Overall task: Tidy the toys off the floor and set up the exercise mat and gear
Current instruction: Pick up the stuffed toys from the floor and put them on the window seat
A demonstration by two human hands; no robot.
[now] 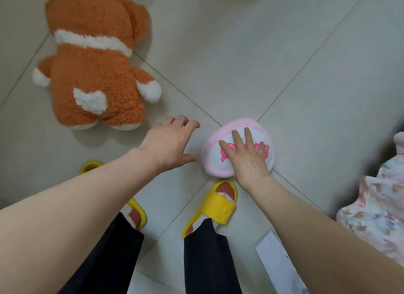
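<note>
A small pink and white plush toy [220,160] with a bright pink pattern lies on the tiled floor just ahead of my feet. My right hand [247,156] rests flat on top of it, fingers spread, not closed around it. My left hand [168,142] hovers open over bare floor just left of the toy, fingers slightly curled, holding nothing. A big orange and white plush bear [96,62] lies face down at the upper left, apart from both hands.
My feet in yellow slippers [215,204] stand right below the pink toy. Floral fabric [376,197] fills the right edge. A white flat object [277,261] lies at the lower right. Pale floor tiles [251,64] spread ahead.
</note>
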